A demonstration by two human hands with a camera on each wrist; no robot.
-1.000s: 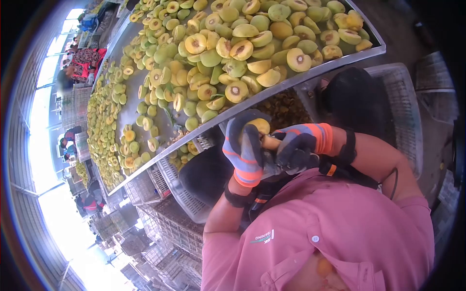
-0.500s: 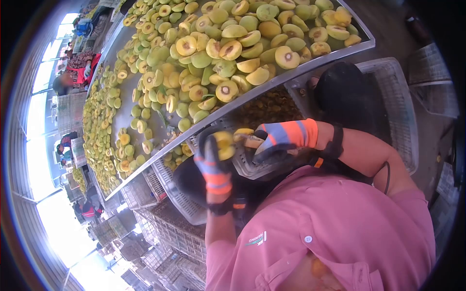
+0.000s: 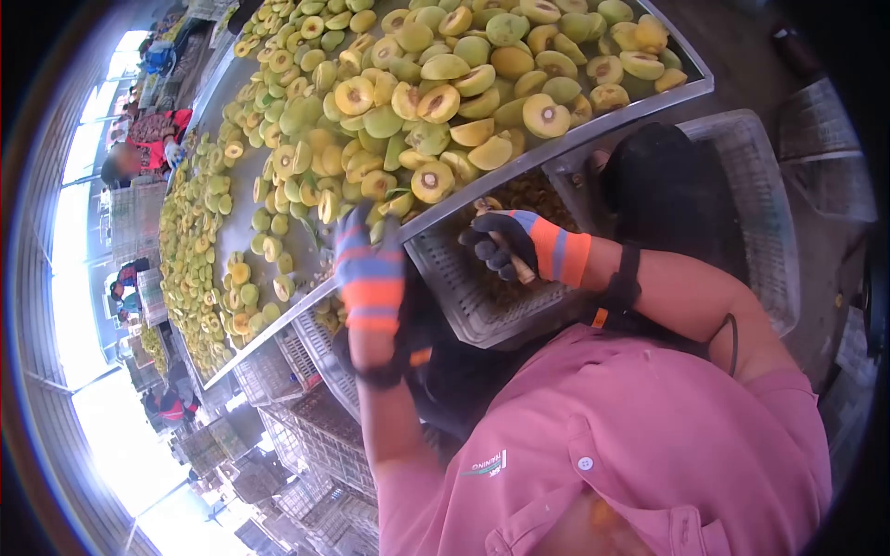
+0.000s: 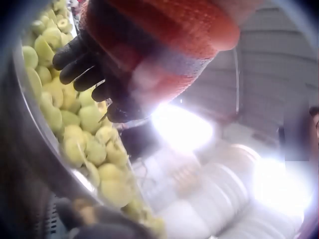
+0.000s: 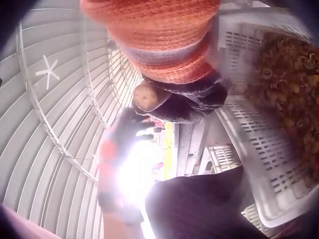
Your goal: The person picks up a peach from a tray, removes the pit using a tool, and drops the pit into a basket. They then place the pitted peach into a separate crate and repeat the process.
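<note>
My gloved left hand is over the near edge of the metal table, blurred, its fingertips above the halved yellow-green fruit. In the left wrist view its dark fingers reach out loosely, apart from one another, over the fruit. My gloved right hand grips a tool with a wooden handle, held above a crate. The butt of that wooden handle sticks out of the fist in the right wrist view. The tool's working end is small and unclear.
Brown pits and scraps fill much of the crate under the table edge. Another pale crate stands beside my right leg. Stacked crates are at the left. Another person in red works at the table's far side.
The hands were together at a fruit piece and the tool. They parted, the left carrying a yellow half toward the table; that hand is now over the fruit there. The right still holds the tool.
</note>
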